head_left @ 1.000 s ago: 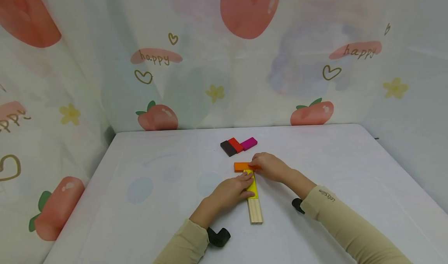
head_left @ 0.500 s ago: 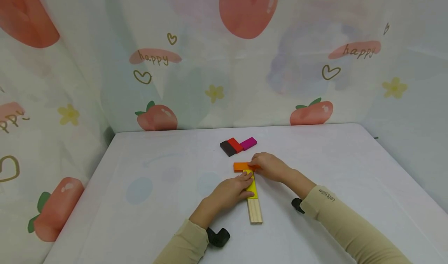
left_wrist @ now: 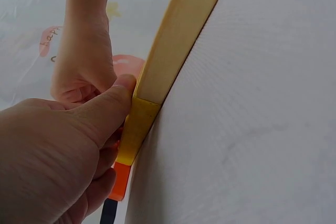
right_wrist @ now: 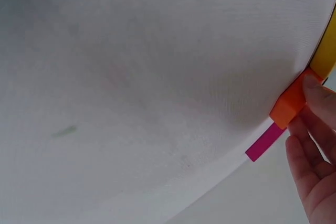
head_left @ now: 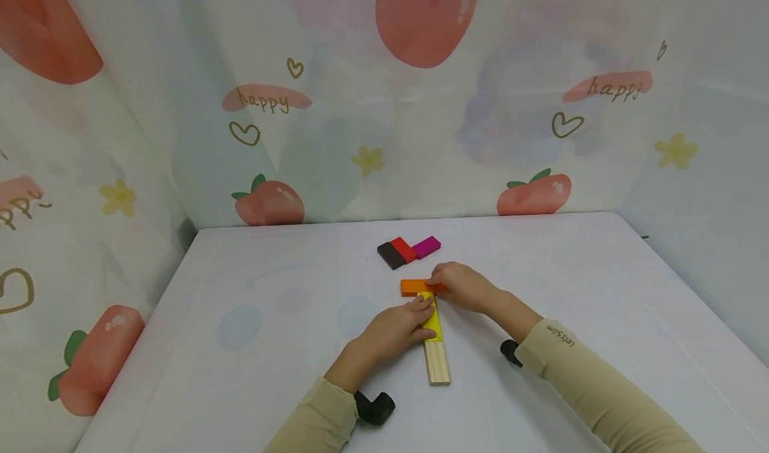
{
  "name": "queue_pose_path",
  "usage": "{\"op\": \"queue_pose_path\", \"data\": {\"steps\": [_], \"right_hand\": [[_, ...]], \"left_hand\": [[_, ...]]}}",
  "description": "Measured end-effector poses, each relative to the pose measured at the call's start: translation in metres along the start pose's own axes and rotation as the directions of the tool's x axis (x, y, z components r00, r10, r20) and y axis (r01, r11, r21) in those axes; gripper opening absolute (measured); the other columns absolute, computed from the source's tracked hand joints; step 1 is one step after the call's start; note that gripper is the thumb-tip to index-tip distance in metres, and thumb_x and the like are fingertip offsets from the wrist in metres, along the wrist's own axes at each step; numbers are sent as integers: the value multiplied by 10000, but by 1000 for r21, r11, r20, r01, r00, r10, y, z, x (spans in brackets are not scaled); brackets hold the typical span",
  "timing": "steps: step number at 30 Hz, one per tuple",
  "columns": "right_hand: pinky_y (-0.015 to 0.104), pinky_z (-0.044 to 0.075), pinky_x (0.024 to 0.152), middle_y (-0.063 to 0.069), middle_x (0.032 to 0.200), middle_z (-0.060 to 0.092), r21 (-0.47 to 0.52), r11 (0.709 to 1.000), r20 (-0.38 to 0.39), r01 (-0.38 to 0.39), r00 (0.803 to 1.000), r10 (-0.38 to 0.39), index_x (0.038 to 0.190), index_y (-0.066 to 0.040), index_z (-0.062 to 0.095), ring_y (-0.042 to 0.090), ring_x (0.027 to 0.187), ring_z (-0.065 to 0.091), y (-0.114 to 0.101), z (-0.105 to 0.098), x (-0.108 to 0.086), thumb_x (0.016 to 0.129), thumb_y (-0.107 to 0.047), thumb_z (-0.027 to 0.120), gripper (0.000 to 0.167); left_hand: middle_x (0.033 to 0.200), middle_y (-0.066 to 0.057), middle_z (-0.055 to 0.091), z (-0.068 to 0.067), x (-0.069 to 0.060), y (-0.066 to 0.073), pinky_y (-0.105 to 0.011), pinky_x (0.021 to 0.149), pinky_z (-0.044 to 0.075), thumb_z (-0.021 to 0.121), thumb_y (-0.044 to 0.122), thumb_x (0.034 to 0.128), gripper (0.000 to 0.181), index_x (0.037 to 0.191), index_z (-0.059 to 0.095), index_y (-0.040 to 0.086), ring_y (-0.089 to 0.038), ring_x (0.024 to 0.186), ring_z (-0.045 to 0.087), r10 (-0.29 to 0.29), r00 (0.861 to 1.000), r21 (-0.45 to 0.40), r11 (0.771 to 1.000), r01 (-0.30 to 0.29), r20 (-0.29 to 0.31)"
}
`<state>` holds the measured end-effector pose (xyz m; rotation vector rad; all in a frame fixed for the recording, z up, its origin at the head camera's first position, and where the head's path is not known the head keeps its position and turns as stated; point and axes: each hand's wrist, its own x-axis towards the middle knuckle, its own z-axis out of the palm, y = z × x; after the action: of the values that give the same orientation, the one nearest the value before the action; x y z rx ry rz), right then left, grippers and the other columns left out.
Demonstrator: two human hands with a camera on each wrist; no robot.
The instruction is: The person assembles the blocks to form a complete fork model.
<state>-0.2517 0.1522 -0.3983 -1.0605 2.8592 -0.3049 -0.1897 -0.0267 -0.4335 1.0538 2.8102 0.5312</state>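
Note:
In the head view, a yellow wooden block (head_left: 432, 323) lies end to end with a plain wooden block (head_left: 437, 363). My left hand (head_left: 392, 331) holds the yellow block, thumb near its front end and fingers toward its far end. Across that far end lies an orange block (head_left: 412, 287), so the blocks form a T. My right hand (head_left: 466, 287) pinches the orange block's right end. The right wrist view shows the thumb on the orange block (right_wrist: 290, 103), close against the yellow one. From the left wrist, the thumb touches the yellow block (left_wrist: 139, 124) by its joint with the plain block.
Behind the T, a black block (head_left: 391, 255), a red block (head_left: 404, 249) and a magenta block (head_left: 427, 247) lie grouped. They sit on a white-covered table (head_left: 288, 386). A printed fabric backdrop (head_left: 420, 119) stands at its far edge.

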Motion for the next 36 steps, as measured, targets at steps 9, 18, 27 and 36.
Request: {"op": "queue_pose_path", "data": {"steps": [9,18,27,36], "right_hand": [[359,484,861,94,991,619,25,999,38,-38,999,37,1069,-17,687,240,931,567,-2,-6,-1,768,42,698,307],[357,482,863,78,963,611,44,995,59,-85,995,82,1078,-20,685,226,904,563,-4,-8,0,756,119,664,351],[353,487,855,64,945,615,57,994,50,-98,994,95,1089,-20,680,216,890,567,-4,-8,-1,760,103,672,352],[364,483,862,72,955,615,56,994,37,-97,995,95,1061,-17,691,228,904,566,-5,-8,1,741,105,688,343]], "left_hand": [[1397,7,417,-1,0,2,-256,1019,311,525,410,897,551,1353,468,105,-114,1298,325,-5,1000,28,1000,5,-9],[1393,-6,425,-3,1,3,-261,1016,321,528,405,898,551,1347,476,90,-133,1295,340,9,1000,31,999,-9,-11],[1389,7,432,-2,2,3,-256,1010,327,533,421,890,553,1344,485,109,-119,1287,352,-9,1000,64,998,9,0],[1394,16,424,-4,3,3,-251,1015,318,531,418,893,568,1365,457,109,-108,1294,337,46,999,62,997,-45,-16]]}}
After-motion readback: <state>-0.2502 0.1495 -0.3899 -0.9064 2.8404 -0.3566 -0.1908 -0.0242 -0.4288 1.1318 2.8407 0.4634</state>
